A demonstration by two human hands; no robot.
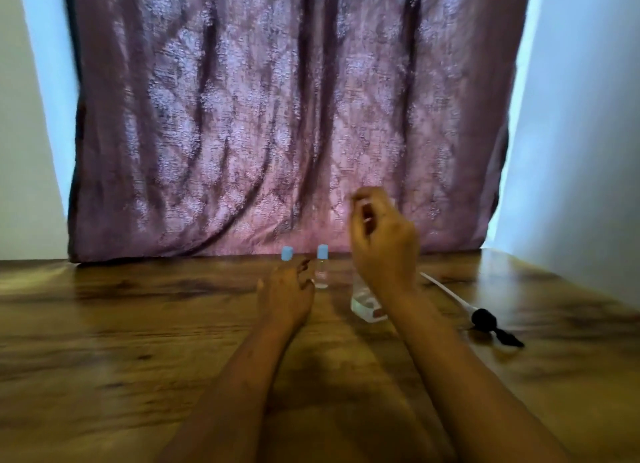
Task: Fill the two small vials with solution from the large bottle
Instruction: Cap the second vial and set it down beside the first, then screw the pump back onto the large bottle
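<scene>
left hand (287,291) curls loosely at the left vial (287,254), grip unclear; right hand (382,246), blurred above the large bottle (363,306), fingers curled, hold unclear; right vial (322,267) stands between them.

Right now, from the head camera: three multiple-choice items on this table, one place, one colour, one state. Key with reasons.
1. Where is the black-topped tube?
A) at the table's left edge
B) on the table, right of the bottle
C) inside the bottle

2. The cap on the right vial is:
A) red
B) blue
C) black

3. The right vial is:
A) lying down
B) upright, uncapped
C) upright, capped

Key:
1 B, it lies flat on the wood to the bottle's right.
2 B, the cap is light blue.
3 C, it stands with its cap on.
</scene>
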